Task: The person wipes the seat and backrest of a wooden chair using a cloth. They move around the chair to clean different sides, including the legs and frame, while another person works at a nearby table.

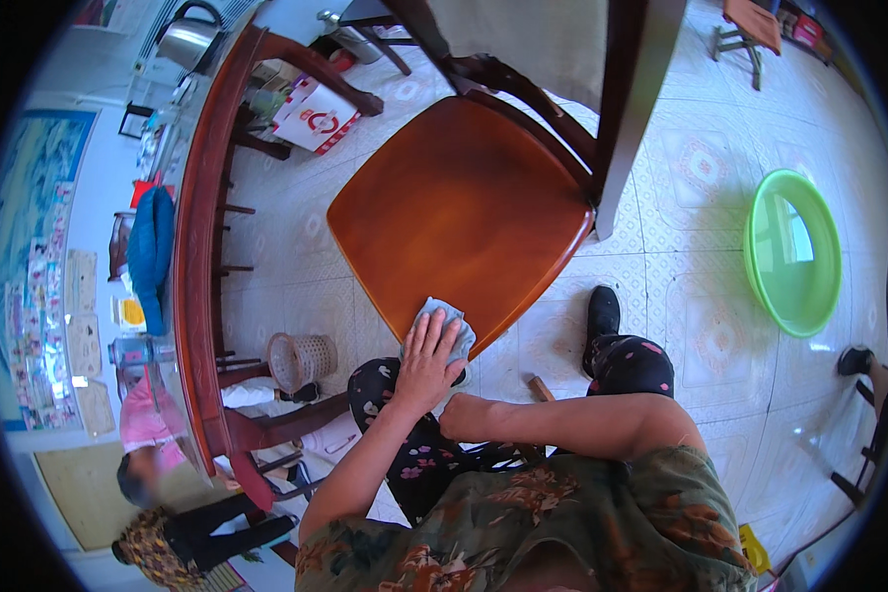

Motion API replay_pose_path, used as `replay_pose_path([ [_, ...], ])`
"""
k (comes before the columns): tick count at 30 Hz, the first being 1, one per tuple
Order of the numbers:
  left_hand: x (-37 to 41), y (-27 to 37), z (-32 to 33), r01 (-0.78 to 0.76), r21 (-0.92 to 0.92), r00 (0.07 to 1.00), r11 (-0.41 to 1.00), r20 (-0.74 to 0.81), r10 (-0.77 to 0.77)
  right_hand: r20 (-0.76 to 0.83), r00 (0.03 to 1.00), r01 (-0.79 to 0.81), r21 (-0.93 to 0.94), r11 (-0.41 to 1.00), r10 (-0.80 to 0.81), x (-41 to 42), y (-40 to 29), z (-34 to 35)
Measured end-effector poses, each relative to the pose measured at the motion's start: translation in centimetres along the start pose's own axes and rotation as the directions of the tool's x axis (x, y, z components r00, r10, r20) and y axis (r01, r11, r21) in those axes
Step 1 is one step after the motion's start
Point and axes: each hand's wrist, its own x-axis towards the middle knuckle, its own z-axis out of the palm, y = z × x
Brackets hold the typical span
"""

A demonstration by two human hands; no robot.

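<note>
My left hand (pixel 428 366) lies palm down on a folded light blue-grey cloth (pixel 462 342). It presses the cloth onto the near corner of a glossy brown wooden chair seat (pixel 459 214). The fingers are stretched over the cloth and hide part of it. The chair's dark wooden backrest frame (pixel 636 103) rises at the seat's far right side. Just right of my left wrist, my right hand (pixel 465 418) is curled into a fist in front of my body, with nothing visible in it. My knees, in dark floral trousers (pixel 636 366), flank the near side of the chair.
A green plastic basin (pixel 792 288) holding water stands on the tiled floor to the right. A long wooden table (pixel 196 244) runs along the left, above a woven-look waste basket (pixel 303 362) and a white-and-red box (pixel 314 115). Other people (pixel 148 414) are at lower left; a foot (pixel 855 361) shows far right.
</note>
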Motion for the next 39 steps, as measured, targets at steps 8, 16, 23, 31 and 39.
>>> replay_pose_path([
  [8,0.7,-2.2,1.1,0.228,-0.117,0.94,0.967,-0.232,-0.249,-0.08,0.997,0.001,0.004,1.0,-0.001,-1.1,0.2,-0.8],
  [16,3.6,-5.0,2.4,0.363,-0.215,0.832,0.907,-0.363,-0.42,-0.001,1.0,-0.015,-0.035,0.999,0.015,-0.9,-0.1,-1.8],
  [23,7.1,-11.5,-0.6,0.453,-0.812,0.628,0.368,-0.003,-0.778,-0.025,0.994,-0.097,0.227,0.969,0.105,-1.4,1.4,-4.5],
  [31,5.2,-6.3,-8.0,-0.217,-0.56,0.958,-0.799,0.035,-0.285,-0.148,0.809,0.076,0.986,0.148,0.569,-4.3,5.4,-10.9],
  [39,8.8,0.5,-5.8,-0.045,-0.825,0.951,-0.563,0.137,-0.277,-0.144,0.58,0.658,0.663,-0.357,0.802,-5.0,7.7,-11.9],
])
